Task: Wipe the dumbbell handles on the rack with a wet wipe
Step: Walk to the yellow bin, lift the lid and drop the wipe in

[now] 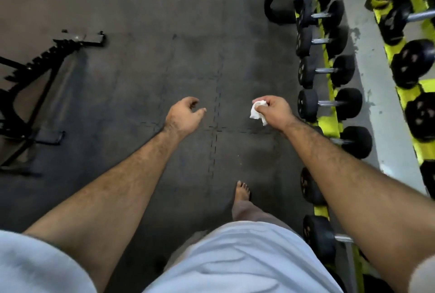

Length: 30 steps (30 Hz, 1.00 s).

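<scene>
The person stands on the rubber floor [146,62] beside the rack [329,95], which runs along the right side of the view with dumbbells [329,103] lying in a row across its yellow rails, their chrome handles [326,103] bare between the black heads. The right hand [274,110] is a clenched grip around a crumpled white wet wipe [257,111], thumb and fingers pinching it so that a loose tail hangs below. It hovers over the floor just beside the near heads of the lower row, not touching any dumbbell. The left hand [184,114] is held out in front, released, its fingers loosely curled around nothing. A bare foot [242,192] is stepped forward, and the black frame of another machine [30,95] sits well apart on the left. Judging by this, the person is between handles, the wipe ready but not applied. The next move calls for swinging the right hand rightward and down onto the closest handle, wrapping the wipe around the bar and rubbing it along between the two heads.
</scene>
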Each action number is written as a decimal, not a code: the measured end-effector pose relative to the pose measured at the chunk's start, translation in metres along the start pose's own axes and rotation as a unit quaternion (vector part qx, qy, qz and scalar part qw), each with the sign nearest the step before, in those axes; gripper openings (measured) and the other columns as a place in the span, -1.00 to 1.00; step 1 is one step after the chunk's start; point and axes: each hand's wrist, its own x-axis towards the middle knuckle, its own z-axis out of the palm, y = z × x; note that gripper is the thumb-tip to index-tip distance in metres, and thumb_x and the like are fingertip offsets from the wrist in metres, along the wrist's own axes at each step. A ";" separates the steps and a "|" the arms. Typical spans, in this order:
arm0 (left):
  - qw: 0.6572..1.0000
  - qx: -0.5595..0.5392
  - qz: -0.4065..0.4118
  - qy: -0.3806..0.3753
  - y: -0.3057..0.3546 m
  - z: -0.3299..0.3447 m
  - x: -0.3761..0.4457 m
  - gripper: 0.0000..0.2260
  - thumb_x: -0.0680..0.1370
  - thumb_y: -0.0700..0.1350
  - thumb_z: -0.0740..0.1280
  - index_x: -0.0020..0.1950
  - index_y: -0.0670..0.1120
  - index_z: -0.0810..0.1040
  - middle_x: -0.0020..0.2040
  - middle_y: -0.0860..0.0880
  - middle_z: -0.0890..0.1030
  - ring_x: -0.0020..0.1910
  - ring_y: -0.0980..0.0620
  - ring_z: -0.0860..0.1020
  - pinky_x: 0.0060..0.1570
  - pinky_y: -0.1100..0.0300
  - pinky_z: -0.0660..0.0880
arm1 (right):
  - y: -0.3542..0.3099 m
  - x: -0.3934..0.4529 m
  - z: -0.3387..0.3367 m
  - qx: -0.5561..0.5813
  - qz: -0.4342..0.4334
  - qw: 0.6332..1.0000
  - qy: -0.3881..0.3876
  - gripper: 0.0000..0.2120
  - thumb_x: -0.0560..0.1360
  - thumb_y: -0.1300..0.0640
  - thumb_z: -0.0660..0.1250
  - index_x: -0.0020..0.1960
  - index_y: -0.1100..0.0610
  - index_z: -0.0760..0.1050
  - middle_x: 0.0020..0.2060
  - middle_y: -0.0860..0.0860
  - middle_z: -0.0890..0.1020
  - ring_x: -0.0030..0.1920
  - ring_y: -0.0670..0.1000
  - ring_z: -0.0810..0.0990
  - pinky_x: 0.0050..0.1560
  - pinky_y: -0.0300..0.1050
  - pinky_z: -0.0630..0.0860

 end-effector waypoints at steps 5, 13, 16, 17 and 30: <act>0.999 -0.048 -0.016 0.018 0.033 -0.019 0.115 -0.50 0.41 0.16 0.40 0.27 -0.06 0.57 0.15 -0.04 0.64 0.14 -0.02 0.60 0.25 0.06 0.51 | -0.071 0.120 0.017 -0.024 -0.008 0.999 -0.031 -0.82 0.51 0.25 0.31 0.02 0.09 0.65 -0.21 0.04 0.64 -0.27 0.05 0.58 -0.44 -0.29 0.46; 0.993 -0.114 -0.017 0.023 0.041 -0.052 0.340 -0.43 0.33 0.21 0.36 0.24 -0.07 0.58 0.09 -0.04 0.64 0.11 -0.03 0.61 0.24 0.03 0.52 | -0.163 0.323 0.060 -0.047 -0.025 0.998 -0.013 -0.81 0.49 0.27 0.30 0.01 0.14 0.66 -0.23 0.02 0.64 -0.50 -0.12 0.51 -0.41 -0.25 0.49; 0.994 -0.110 -0.003 0.000 0.053 -0.078 0.427 -0.45 0.35 0.19 0.37 0.25 -0.07 0.57 0.12 -0.05 0.64 0.13 -0.03 0.61 0.25 0.03 0.51 | -0.204 0.391 0.069 -0.052 -0.019 0.998 0.010 -0.79 0.50 0.26 0.31 0.05 0.11 0.66 -0.16 0.03 0.66 -0.35 -0.02 0.57 -0.40 -0.30 0.48; 0.995 -0.099 0.006 -0.008 0.062 -0.090 0.452 -0.46 0.37 0.19 0.38 0.26 -0.07 0.57 0.14 -0.05 0.64 0.15 -0.03 0.60 0.26 0.03 0.51 | -0.218 0.411 0.069 -0.058 -0.019 0.998 0.012 -0.80 0.50 0.25 0.31 0.05 0.08 0.65 -0.13 0.03 0.66 -0.29 0.01 0.58 -0.37 -0.28 0.49; 0.988 0.032 0.144 -0.047 0.198 -0.156 0.801 -0.63 0.54 -0.01 0.42 0.30 -0.14 0.55 0.22 -0.08 0.62 0.24 -0.07 0.56 0.25 0.15 0.44 | -0.356 0.705 0.034 -0.112 -0.054 0.991 0.054 -0.85 0.50 0.16 0.34 -0.01 -0.04 0.64 -0.18 -0.34 0.59 -0.03 -0.15 0.59 0.05 -0.22 0.49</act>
